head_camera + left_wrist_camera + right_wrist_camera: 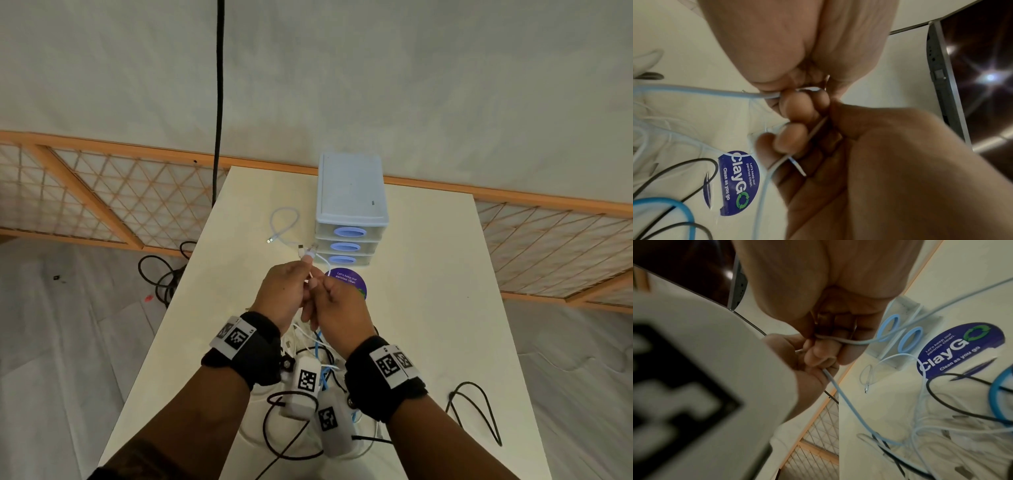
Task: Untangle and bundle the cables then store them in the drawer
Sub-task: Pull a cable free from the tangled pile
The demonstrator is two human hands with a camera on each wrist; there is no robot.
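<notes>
Over the middle of the table, my left hand (pixel 298 275) and right hand (pixel 327 289) meet, both curled round one pale white-blue cable (pixel 320 260). Its plug ends (pixel 307 253) stick out beyond my left fingers toward the drawer unit (pixel 349 205). In the left wrist view my left fingers (pixel 797 104) wrap the cable (pixel 705 91) while my right hand (pixel 849 146) pinches a strand. The right wrist view has the cable (pixel 846 400) trailing down to a tangled pile (pixel 941 426). All three drawers are closed.
A short white cable (pixel 284 222) lies looped left of the drawers. A round purple sticker (pixel 352 284) is on the table (pixel 445 274). White, blue and black cables (pixel 322 356) lie tangled beneath my wrists. A black cable loop (pixel 476 407) lies at the right.
</notes>
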